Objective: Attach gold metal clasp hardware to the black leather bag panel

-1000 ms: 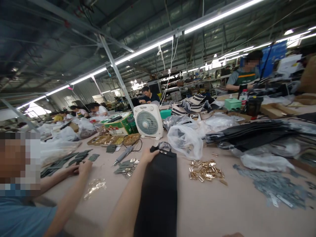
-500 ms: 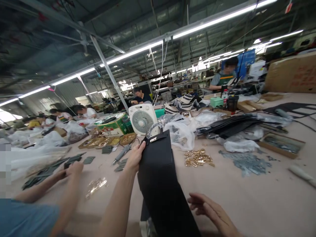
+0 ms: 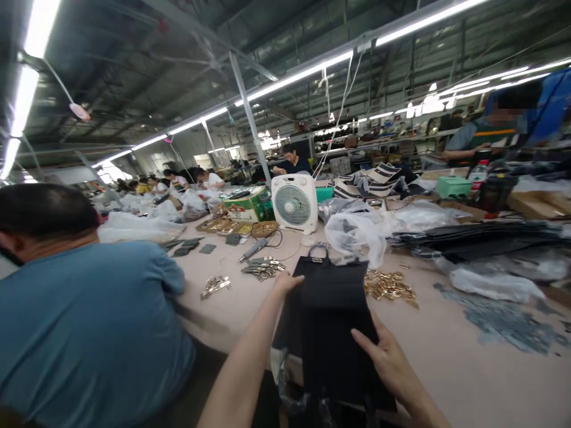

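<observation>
Two hands are on the black piece (image 3: 332, 309). Our left hand (image 3: 288, 280) pinches its top left corner. Our right hand (image 3: 386, 356) lies open and flat on its lower right side, fingers spread, gripping nothing. Our left arm is stretched long and straight out in front. Our right arm comes in from the low right. The black piece lies on the bench (image 3: 446, 362) right in front of us, and its near end seems to hang off the edge. We think it could slide off, because the flat hand only presses. The metal ring (image 3: 317, 252) at its far end could snag the plastic bag (image 3: 357, 235) just beside it, or knock the gold bits (image 3: 390, 285) near its right side. A person in a blue shirt (image 3: 89, 321) sits close on our left, so elbows could bump.
</observation>
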`<state>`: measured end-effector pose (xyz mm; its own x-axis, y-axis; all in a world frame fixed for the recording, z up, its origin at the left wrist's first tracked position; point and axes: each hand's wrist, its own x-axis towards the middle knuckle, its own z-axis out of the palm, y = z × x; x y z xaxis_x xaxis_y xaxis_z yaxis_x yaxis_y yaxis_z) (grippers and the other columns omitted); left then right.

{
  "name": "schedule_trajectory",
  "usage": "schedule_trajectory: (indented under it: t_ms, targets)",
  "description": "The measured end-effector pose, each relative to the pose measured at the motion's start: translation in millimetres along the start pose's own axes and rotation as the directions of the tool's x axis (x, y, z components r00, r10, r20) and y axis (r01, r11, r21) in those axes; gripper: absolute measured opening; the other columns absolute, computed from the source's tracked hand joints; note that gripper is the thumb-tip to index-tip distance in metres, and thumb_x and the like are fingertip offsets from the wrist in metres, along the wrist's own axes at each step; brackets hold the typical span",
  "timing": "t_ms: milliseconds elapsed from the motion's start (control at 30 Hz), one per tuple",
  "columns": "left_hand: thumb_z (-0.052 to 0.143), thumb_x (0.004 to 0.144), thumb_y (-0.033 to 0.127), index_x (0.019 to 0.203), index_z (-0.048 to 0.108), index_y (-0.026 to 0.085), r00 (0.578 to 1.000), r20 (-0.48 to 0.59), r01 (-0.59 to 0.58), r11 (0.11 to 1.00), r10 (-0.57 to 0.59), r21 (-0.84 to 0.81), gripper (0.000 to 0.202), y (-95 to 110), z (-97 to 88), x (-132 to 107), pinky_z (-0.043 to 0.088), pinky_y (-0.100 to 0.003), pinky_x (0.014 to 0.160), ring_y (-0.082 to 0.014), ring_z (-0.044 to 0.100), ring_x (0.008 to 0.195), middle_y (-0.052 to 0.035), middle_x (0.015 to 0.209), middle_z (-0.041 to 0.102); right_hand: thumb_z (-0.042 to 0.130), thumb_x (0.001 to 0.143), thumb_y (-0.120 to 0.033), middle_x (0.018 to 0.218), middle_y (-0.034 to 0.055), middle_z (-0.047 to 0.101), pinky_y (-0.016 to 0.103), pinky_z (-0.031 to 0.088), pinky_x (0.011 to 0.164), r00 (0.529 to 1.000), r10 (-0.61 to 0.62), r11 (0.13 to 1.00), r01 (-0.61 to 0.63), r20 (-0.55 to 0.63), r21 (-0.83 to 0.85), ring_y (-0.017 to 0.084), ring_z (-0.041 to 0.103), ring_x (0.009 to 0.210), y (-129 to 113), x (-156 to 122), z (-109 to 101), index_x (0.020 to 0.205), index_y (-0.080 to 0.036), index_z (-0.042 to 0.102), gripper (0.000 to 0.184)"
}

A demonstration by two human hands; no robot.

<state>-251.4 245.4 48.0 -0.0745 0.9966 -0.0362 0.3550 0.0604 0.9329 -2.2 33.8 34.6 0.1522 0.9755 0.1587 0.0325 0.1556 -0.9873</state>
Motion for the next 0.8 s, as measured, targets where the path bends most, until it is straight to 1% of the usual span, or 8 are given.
schedule_trajectory:
  t_ms: [67,133,200,300,400,600,700,800]
  targets:
    - [0.077,0.092,0.037,0.121,0.068,0.014,0.998,-0.018,0.060,0.997,-0.059,0.040,0.037,-17.2,3.8,0.0,0.053,-0.052,0.106,-0.0291,0.065,0.122,-0.0123,0.130,0.068,0.073,0.087,-0.055,0.150,0.0100,0.063,0.058,0.023,0.130,1.000,0.012,0.999,-0.012,0.020,-0.038,0.035,0.043,0.152,12.6,-0.6,-9.2,0.150,-0.025,0.059,0.071]
    - [0.093,0.072,0.029,0.107,0.072,0.012,0.996,-0.001,0.090,0.996,-0.090,0.029,0.045,-27.6,6.3,2.6,0.052,-0.053,0.107,-0.0346,0.066,0.121,-0.0155,0.120,0.073,0.073,0.085,-0.055,0.152,0.0112,0.061,0.059,0.024,0.130,0.999,0.015,0.999,-0.013,0.041,-0.044,0.036,0.042,0.152,18.2,-2.8,-13.3,0.152,-0.024,0.057,0.075]
    - [0.098,0.057,0.022,0.098,0.073,0.012,0.997,0.046,0.071,0.997,-0.070,-0.025,0.050,-31.3,6.2,5.3,0.054,-0.050,0.104,-0.0372,0.070,0.114,-0.0165,0.109,0.077,0.075,0.083,-0.056,0.154,0.0116,0.059,0.058,0.025,0.130,0.997,0.023,0.999,-0.021,0.074,-0.031,0.036,0.041,0.153,18.0,-2.5,-13.5,0.153,-0.024,0.055,0.080]
    - [0.093,0.065,0.031,0.106,0.074,0.015,0.994,0.103,-0.031,0.987,0.048,-0.159,0.048,-29.2,2.0,5.0,0.057,-0.045,0.100,-0.0328,0.072,0.110,-0.0141,0.112,0.079,0.071,0.087,-0.061,0.153,0.0113,0.060,0.055,0.032,0.127,0.982,0.120,0.992,-0.124,0.142,0.018,0.035,0.047,0.150,14.2,8.4,-10.0,0.151,-0.022,0.057,0.076]
    - [0.088,0.072,0.041,0.110,0.074,0.016,0.978,0.117,-0.133,0.951,0.171,-0.278,0.047,-25.3,-4.1,-0.4,0.054,-0.044,0.106,-0.0309,0.070,0.116,-0.0123,0.119,0.078,0.064,0.090,-0.069,0.147,0.0110,0.066,0.053,0.036,0.126,0.978,0.194,0.980,-0.197,0.072,0.030,0.035,0.054,0.144,13.7,26.8,-7.9,0.143,-0.020,0.065,0.072]
    - [0.087,0.074,0.053,0.117,0.072,0.018,0.952,0.164,-0.154,0.867,0.259,-0.473,0.057,-18.0,-12.8,-16.1,0.055,-0.043,0.103,-0.0307,0.071,0.117,-0.0124,0.122,0.077,0.072,0.087,-0.065,0.153,0.0090,0.061,0.054,0.033,0.128,0.998,0.036,0.998,-0.032,-0.061,0.062,0.036,0.053,0.144,13.3,42.5,-11.3,0.149,-0.024,0.060,0.075]
    - [0.085,0.077,0.055,0.122,0.069,0.018,0.945,0.171,-0.147,0.829,0.279,-0.540,0.060,-9.1,-12.7,-27.4,0.057,-0.042,0.099,-0.0305,0.072,0.113,-0.0143,0.124,0.076,0.073,0.087,-0.063,0.146,0.0093,0.066,0.055,0.039,0.124,0.999,0.006,0.992,-0.001,-0.038,0.124,0.036,0.059,0.138,5.0,46.4,-4.3,0.149,-0.025,0.060,0.074]
    - [0.088,0.075,0.048,0.126,0.068,0.019,0.939,0.173,-0.151,0.809,0.296,-0.567,0.062,3.5,-10.6,-40.0,0.059,-0.040,0.094,-0.0298,0.074,0.106,-0.0141,0.122,0.077,0.072,0.089,-0.063,0.145,0.0089,0.067,0.054,0.043,0.121,0.998,-0.011,0.982,0.000,0.055,0.191,0.035,0.061,0.136,-7.5,53.9,10.9,0.148,-0.026,0.061,0.070]
